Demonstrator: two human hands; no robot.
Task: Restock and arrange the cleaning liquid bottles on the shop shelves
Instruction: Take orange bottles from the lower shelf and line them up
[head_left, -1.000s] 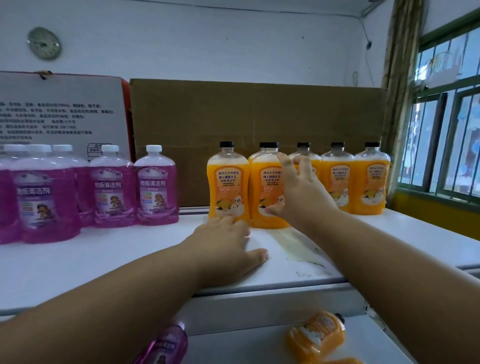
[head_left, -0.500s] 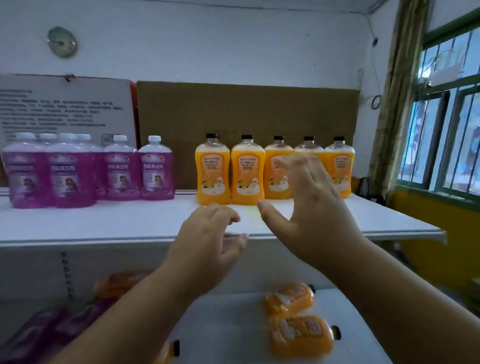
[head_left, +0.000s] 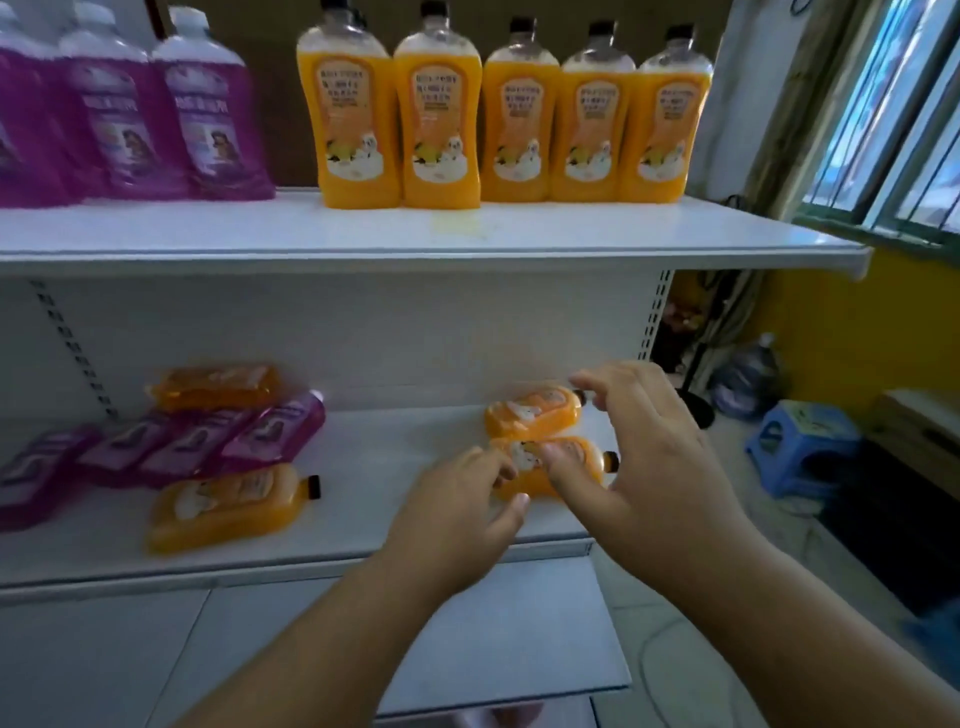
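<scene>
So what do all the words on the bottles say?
None can be read.
Orange bottles' labels: print too blurred.
Purple bottles' labels: too blurred as well.
Bottles lying on the lower shelf: labels smeared, unreadable.

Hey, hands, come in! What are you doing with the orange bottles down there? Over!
Both hands open: left hand and right hand at the nearer lying orange bottle, no grip yet. Second lying orange bottle right behind it. Nothing blocking.

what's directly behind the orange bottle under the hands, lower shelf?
A second orange bottle lies on its side right behind the near one, apparently touching, then the shelf's white back panel. The right hand covers their cap ends.
</scene>
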